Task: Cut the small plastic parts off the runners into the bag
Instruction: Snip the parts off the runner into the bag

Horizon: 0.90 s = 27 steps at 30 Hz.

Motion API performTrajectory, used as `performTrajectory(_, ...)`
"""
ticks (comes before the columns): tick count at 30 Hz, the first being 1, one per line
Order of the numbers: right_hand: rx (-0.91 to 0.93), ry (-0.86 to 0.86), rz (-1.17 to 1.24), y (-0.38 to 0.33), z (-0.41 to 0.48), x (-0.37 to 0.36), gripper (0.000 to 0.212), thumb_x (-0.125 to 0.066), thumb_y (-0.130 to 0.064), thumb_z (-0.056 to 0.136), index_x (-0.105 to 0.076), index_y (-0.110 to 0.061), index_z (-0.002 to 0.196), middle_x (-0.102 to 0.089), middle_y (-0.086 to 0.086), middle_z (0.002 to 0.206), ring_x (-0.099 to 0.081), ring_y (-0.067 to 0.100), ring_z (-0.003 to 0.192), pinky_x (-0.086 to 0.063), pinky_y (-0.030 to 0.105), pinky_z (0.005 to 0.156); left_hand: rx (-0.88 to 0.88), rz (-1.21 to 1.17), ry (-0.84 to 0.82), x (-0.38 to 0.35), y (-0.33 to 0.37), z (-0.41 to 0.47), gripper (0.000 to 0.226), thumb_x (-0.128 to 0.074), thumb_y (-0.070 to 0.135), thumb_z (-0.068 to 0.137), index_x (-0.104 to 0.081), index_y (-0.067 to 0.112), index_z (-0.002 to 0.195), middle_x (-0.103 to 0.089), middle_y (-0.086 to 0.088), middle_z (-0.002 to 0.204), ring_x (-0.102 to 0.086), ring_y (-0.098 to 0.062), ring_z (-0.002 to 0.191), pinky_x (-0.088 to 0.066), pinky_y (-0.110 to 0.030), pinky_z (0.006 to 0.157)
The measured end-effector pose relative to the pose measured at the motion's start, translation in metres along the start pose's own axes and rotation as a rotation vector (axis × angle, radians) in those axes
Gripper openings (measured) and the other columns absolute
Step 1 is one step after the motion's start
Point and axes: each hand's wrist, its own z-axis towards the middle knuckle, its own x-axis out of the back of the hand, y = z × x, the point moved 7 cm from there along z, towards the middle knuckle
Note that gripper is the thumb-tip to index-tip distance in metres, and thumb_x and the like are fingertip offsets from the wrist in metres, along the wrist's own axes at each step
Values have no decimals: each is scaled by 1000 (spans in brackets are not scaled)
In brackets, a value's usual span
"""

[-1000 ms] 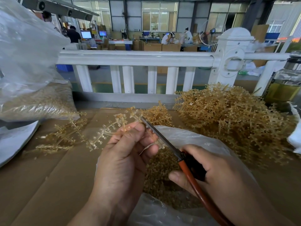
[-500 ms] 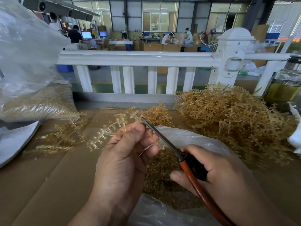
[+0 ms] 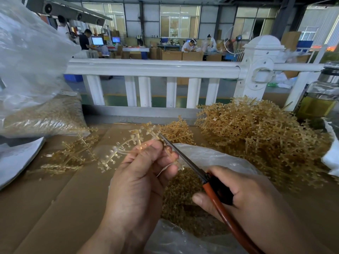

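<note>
My left hand (image 3: pixel 139 173) pinches a pale amber plastic runner (image 3: pixel 124 147) with small parts on its branches, held above the open clear bag (image 3: pixel 207 154). My right hand (image 3: pixel 245 195) grips red-handled scissors (image 3: pixel 185 158), whose closed-looking blades point up-left, the tip touching the runner's top branch next to my left fingertips. Inside the bag lies a heap of cut amber parts (image 3: pixel 183 195). A big tangle of uncut runners (image 3: pixel 260 131) sits to the right.
Cardboard (image 3: pixel 55 198) covers the table. Several loose runners (image 3: pixel 73 154) lie at the left, below a large clear bag of parts (image 3: pixel 42 116). A white railing (image 3: pixel 152 68) runs behind the table. A glass jar (image 3: pixel 319 96) stands at far right.
Almost nothing has moved; the scissors' tip stays at the runner's top branch and both hands hold their places.
</note>
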Motion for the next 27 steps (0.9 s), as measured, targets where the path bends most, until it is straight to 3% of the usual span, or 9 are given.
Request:
performTrajectory(4,15,-13,10,-1,1,-1,55,-41,-90,60,-47,-58,104,-60,-39,91,-60,-14,82,-44,9,74,3,-1,13,1,0,1,28,-79,21,67,-66,13,91,-65,-3,70,-66,-12,59,-57,-24,54)
performTrajectory(13,22,-29,6,0,2,-2,58,-41,-90,63,-50,-52,105,-60,-36,90,-61,-11,79,-45,10,72,10,29,-23,0,-2,1,31,-75,20,74,-64,11,101,-63,-4,73,-66,-13,62,-57,-24,55)
performTrajectory(19,15,-26,6,3,3,-2,60,-40,-92,60,-45,-56,108,-58,-41,95,-60,-14,84,-46,11,73,-4,43,-32,0,-1,1,18,-73,18,76,-64,12,91,-63,-4,71,-66,-13,62,-57,-24,55)
performTrajectory(27,19,-9,22,3,3,-2,54,-46,-88,64,-49,-53,105,-62,-33,91,-62,-9,81,-48,17,70,-5,51,-38,0,-2,2,17,-74,19,75,-66,14,88,-65,-4,72,-67,-13,64,-57,-25,57)
